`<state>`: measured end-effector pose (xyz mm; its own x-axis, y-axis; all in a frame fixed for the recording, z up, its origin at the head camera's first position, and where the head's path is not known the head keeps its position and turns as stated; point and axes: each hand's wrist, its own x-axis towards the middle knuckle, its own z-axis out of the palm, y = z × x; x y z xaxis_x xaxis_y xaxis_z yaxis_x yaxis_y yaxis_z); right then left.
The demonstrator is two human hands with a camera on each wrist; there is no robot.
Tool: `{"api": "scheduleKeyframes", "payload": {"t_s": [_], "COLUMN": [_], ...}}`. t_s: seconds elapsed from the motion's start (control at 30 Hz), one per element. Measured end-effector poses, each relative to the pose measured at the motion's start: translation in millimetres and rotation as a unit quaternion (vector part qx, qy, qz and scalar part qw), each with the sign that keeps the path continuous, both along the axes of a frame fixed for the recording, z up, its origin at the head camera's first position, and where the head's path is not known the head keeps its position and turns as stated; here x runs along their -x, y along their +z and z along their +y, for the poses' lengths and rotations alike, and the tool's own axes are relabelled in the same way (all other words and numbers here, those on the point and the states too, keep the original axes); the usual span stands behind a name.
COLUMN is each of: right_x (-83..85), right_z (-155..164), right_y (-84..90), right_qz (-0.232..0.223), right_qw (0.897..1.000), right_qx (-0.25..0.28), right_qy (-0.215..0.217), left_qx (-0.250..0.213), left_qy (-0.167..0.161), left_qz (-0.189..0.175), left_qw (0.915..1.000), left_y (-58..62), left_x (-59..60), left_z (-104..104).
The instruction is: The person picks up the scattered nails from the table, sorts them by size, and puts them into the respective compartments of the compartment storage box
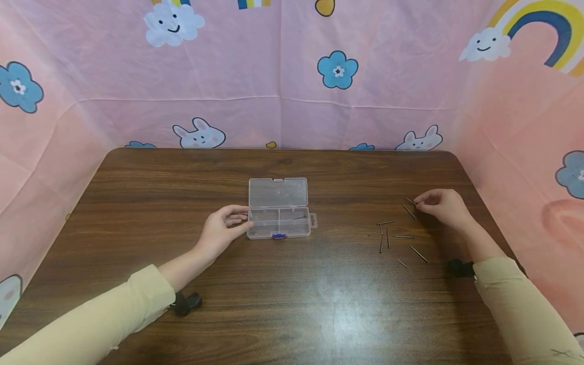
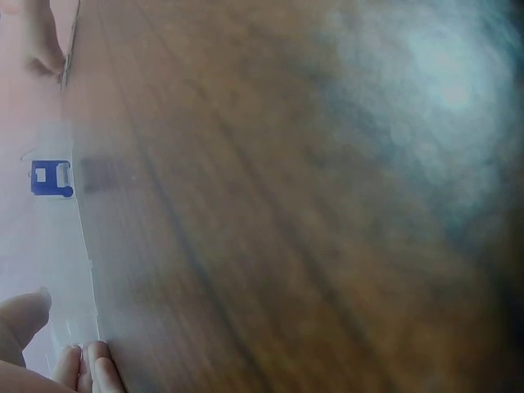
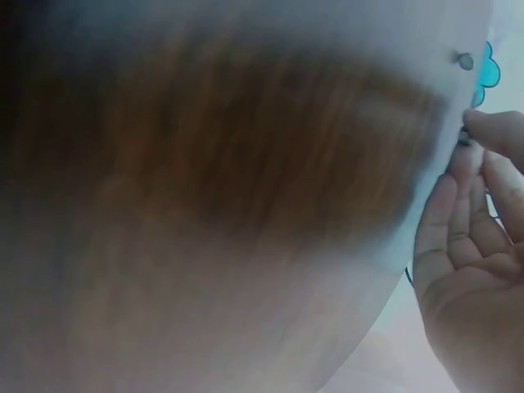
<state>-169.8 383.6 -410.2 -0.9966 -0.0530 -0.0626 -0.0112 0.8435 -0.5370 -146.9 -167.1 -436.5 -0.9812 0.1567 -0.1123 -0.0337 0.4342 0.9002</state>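
Nails (image 1: 393,237) scattered on table (image 1: 292,304), right of open plastic box (image 1: 279,217) — right hand (image 1: 441,205) pinching one nail in a narrow grip; left hand (image 1: 223,228) gripping box's left edge.

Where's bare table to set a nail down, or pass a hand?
Bare: the strip between the box and the loose nails, and the near table between the sleeves. Crowded: by the right hand, among the nails; the left hand holds the box.

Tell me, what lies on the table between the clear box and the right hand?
In the head view, loose nails lie scattered between the clear box and the right hand.
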Motion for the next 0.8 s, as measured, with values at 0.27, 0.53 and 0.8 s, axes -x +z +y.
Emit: {"api": "scheduleKeyframes", "payload": {"t_s": [0.27, 0.53, 0.8], "right_x": [3.8, 8.1, 10.3], "right_z": [-9, -28, -49], "right_y": [6.9, 16.6, 24.4], "right_qz": [0.032, 0.051, 0.048], "right_qw": [0.999, 0.998, 0.997], "right_qx": [0.0, 0.035, 0.045], "right_qy": [0.011, 0.025, 0.041], "left_qx": [-0.002, -0.006, 0.0], "left_qy": [-0.003, -0.003, -0.004], "left_qz": [0.009, 0.005, 0.0], "left_qw": [0.9999, 1.0, 1.0], "left_y": [0.0, 0.7, 2.4], "left_x": [-0.3, -0.8, -1.5], "left_z": [1, 0, 1]}}
